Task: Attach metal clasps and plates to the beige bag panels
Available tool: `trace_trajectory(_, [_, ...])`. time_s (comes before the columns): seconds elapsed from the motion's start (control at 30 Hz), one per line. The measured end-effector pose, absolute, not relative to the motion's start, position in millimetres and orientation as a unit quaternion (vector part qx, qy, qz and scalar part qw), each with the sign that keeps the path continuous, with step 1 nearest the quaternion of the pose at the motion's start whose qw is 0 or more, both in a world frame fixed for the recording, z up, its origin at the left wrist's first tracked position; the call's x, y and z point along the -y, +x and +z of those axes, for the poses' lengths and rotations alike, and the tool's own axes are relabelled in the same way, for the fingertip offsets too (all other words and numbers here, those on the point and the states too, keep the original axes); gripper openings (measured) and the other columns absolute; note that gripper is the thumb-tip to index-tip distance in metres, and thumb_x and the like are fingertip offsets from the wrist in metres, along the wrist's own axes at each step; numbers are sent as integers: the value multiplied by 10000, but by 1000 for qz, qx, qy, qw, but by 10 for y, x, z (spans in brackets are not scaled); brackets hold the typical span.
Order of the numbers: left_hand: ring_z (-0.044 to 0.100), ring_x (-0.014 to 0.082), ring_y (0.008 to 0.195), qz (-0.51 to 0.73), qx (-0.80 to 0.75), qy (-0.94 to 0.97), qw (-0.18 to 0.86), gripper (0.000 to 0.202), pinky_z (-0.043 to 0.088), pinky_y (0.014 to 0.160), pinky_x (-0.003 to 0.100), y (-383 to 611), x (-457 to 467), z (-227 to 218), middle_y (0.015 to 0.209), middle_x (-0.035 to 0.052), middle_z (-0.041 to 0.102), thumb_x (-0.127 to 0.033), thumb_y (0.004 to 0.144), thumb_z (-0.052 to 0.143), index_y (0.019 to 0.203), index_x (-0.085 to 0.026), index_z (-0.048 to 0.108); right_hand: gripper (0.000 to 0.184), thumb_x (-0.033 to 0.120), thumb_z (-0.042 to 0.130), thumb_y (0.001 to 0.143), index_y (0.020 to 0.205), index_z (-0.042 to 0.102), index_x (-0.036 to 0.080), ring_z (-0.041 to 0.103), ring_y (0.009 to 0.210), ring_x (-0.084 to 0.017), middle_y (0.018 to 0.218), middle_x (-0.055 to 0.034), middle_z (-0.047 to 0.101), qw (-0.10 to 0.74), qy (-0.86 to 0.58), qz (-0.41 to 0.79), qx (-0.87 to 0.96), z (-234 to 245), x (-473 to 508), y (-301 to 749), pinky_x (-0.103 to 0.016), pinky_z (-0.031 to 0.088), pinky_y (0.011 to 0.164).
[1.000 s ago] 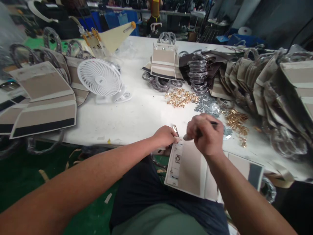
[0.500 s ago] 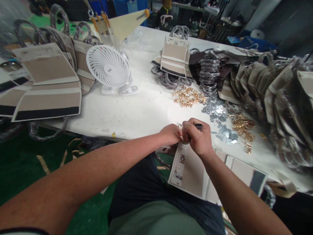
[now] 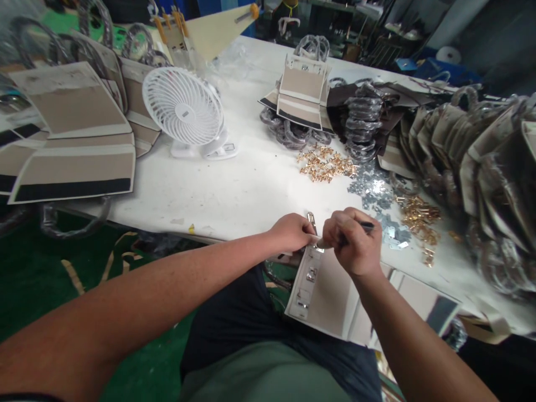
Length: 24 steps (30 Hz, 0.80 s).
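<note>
Workshop clutter crowds white table (image 3: 234,195) above green floor (image 3: 42,279)

Both hands are meeting over a beige panel (image 3: 330,290) (lying on the lap): left hand (image 3: 291,233) pinching its top edge, right hand (image 3: 352,243) gripping a dark tool (image 3: 365,225).

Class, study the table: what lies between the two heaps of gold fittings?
Silver plates lie scattered between the left gold heap and the right gold heap, on the white table. The head view shows this.
</note>
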<state>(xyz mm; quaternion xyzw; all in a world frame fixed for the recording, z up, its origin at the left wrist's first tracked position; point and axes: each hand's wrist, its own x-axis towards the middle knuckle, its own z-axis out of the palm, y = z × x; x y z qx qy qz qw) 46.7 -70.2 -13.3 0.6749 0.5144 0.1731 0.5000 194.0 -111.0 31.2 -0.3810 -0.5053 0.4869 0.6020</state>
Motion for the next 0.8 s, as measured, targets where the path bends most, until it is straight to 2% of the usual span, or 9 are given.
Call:
trace_trajectory(0.1, [602,130,603,167,-501,692,492,78,384,563,249,478,668,-136,620,-14,691,-148,766,747,717,-154,808,380,355,744,886,597,524,241,434,434,-115,505,51,473,625,-360,473,507,322,1140,1918,-277,378,446])
trace_trajectory(0.23, [551,119,551,167,-504,686,498,114,350,534,248,486,645,-146,536,-30,618,-152,763,754,653,-142,783,389,353,725,904,587,531,237,445,455,-123,495,44,479,587,-408,471,517,247,1157,1902,-287,391,470])
trace_trajectory(0.4, [611,139,610,168,-505,679,505,84,397,568,250,484,642,-169,644,-2,704,-170,769,741,734,-158,817,376,340,715,898,591,521,243,423,433,-118,495,47,459,628,-376,457,505,282,1153,1943,-284,352,443])
trace_trajectory(0.67, [607,148,614,160,-528,645,529,76,424,580,251,479,653,-195,682,13,722,-226,753,758,760,-170,810,394,384,694,904,584,515,237,444,461,-128,500,42,486,622,-417,450,486,133,1211,2032,-279,385,482])
trace_trajectory(0.73, [624,159,624,163,-532,651,517,75,432,576,257,461,692,-140,690,16,729,-228,743,750,752,-178,806,423,395,655,925,570,496,230,454,477,-133,497,37,491,598,-442,435,508,195,1225,2034,-275,382,495])
trace_trajectory(0.8, [640,174,624,168,-535,657,503,74,440,569,271,428,748,-65,678,18,727,-246,728,755,738,-190,803,449,426,660,913,548,498,220,478,491,-143,492,28,501,518,-497,405,566,275,1261,2063,-272,377,493])
